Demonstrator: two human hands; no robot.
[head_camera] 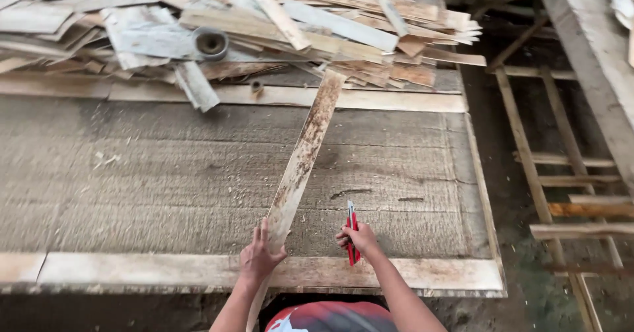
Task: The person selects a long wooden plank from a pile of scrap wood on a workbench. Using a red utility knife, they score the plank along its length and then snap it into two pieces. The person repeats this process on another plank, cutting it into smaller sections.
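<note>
My left hand grips the near end of a long thin wooden strip, which is stained brown along its edges and slants up and away over the worktable. A red utility knife with its blade pointing away is held in my right hand, just right of the strip's near end. Both hands hover above the table's front edge.
A heap of wood offcuts and veneer strips covers the table's far side, with a grey tape roll in it. Right of the table lie wooden frames and slats on the dirt floor.
</note>
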